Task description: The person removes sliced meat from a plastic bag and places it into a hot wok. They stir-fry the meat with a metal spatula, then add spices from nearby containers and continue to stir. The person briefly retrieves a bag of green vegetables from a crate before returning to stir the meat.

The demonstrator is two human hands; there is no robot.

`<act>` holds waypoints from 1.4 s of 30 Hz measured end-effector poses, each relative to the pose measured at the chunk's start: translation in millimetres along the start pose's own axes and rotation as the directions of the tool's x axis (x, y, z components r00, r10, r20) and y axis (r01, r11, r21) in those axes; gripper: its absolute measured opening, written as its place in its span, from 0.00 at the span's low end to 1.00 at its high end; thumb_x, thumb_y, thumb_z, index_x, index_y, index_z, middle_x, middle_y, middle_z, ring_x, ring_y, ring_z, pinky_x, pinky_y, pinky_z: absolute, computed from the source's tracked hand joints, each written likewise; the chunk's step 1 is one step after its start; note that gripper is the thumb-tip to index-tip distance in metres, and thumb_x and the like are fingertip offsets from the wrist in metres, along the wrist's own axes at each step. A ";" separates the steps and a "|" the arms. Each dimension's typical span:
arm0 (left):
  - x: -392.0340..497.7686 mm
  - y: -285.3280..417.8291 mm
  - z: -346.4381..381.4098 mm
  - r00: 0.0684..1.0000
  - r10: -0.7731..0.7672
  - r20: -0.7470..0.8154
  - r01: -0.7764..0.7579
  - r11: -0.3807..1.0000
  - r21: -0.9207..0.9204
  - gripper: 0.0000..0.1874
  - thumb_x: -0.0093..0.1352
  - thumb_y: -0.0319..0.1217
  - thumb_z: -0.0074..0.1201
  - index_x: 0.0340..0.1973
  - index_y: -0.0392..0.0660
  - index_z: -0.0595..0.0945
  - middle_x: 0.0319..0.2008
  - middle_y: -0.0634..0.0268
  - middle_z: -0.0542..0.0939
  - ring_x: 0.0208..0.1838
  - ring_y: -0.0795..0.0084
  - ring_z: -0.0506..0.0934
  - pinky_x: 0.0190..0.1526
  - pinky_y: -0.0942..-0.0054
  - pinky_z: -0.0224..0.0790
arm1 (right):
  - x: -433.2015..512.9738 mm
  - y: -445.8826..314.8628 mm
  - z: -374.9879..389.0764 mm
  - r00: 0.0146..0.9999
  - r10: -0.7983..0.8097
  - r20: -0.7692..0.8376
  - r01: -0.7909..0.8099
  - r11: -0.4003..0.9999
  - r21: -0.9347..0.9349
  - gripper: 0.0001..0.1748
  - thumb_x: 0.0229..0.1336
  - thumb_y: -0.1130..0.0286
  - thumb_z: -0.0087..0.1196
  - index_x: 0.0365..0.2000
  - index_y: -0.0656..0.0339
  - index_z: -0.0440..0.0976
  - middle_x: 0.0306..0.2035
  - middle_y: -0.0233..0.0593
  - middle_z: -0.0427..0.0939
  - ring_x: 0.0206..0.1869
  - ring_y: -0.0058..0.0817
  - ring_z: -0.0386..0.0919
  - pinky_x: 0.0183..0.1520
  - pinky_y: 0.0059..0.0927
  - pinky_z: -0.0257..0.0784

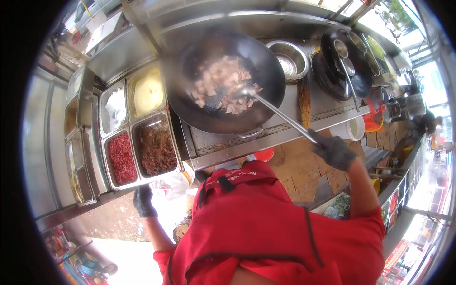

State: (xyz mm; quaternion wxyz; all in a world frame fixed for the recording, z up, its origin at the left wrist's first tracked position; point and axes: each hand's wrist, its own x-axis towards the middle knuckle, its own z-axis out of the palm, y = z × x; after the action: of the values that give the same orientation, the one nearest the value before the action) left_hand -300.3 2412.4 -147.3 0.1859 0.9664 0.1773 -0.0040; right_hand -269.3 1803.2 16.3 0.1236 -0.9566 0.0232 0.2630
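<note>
My right hand, in a dark glove, grips the handle of a long metal ladle. The ladle's head rests among pale pieces of meat in a large dark wok, with haze above it. Also gloved, my left hand is at the near edge of the rack of steel ingredient pans; its fingers are partly hidden, so its hold cannot be told. Nearest to it are a pan of chopped red peppers and a pan of dark brown seasoning.
Behind those pans sit white powder and a pale yellow substance. Right of the wok are a steel pot, a bamboo wok brush and another wok with ladles. A white bucket stands below the counter's edge.
</note>
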 end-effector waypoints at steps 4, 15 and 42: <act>-6.6 -12.4 14.7 0.981 0.194 -0.026 -0.195 0.973 -0.123 0.12 0.62 0.29 0.53 0.40 0.44 0.82 0.35 0.57 0.81 0.39 0.57 0.78 0.41 0.61 0.71 | 5.2 16.7 -6.2 0.995 0.053 0.090 -0.040 0.989 -0.139 0.32 0.66 0.52 0.45 0.68 0.38 0.54 0.37 0.51 0.81 0.39 0.48 0.80 0.48 0.44 0.74; -13.9 -34.2 36.0 0.933 0.361 -0.014 -0.344 0.901 0.266 0.07 0.64 0.34 0.51 0.34 0.48 0.81 0.31 0.59 0.80 0.34 0.59 0.79 0.37 0.62 0.72 | 97.2 -84.0 78.4 0.992 0.005 0.124 -0.096 0.663 0.743 0.31 0.66 0.70 0.49 0.68 0.45 0.58 0.21 0.30 0.66 0.17 0.17 0.64 0.20 0.25 0.66; -24.5 -33.9 67.3 0.997 0.004 0.074 0.051 0.690 -0.722 0.09 0.67 0.36 0.52 0.34 0.44 0.82 0.32 0.63 0.78 0.34 0.68 0.75 0.36 0.70 0.70 | 152.0 -111.8 66.4 0.994 0.113 0.009 -0.093 0.759 0.645 0.31 0.65 0.66 0.47 0.67 0.40 0.56 0.30 0.44 0.78 0.22 0.37 0.76 0.21 0.42 0.72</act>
State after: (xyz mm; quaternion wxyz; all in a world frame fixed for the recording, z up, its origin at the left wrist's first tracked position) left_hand -331.0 2409.3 -220.4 0.5569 0.8124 0.1702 0.0301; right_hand -159.3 1931.1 -91.3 0.4290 -0.8573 0.1663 0.2310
